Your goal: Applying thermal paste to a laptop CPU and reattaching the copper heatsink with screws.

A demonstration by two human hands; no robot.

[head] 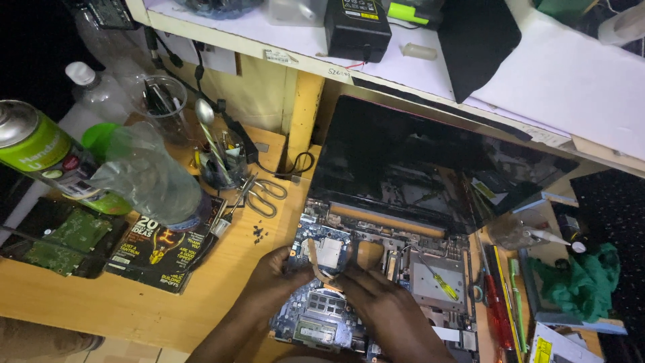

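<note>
Spray can (37,151): green, far left, lying tilted over the desk (121,302) edge.
Hard drive (64,238): green circuit side up, below the can.
Plastic bottle (151,176): clear, crumpled, resting above a magazine (171,252).
Cup (161,101): clear, holding pens, behind the bottle.
Scissors (265,195): flat on the desk, near small dark screws (259,232).
Left hand (279,269): fingers curled at the left edge of the board (329,306), pinching a brown ribbon cable (316,259) near its upper end.
Board: blue, exposed inside an opened laptop (416,175) at centre, silver chip cover just above the hands.
Right hand (383,302): resting across the board, fingertips closed loosely against the cable's lower end; whether it grips cannot be told.
Screwdriver (440,279): yellow handle, lying on the laptop's metal plate, right of the hands.
Screen: dark, tilted back beneath the shelf (571,87).
Cloth (581,279): green, bunched, far right.
</note>
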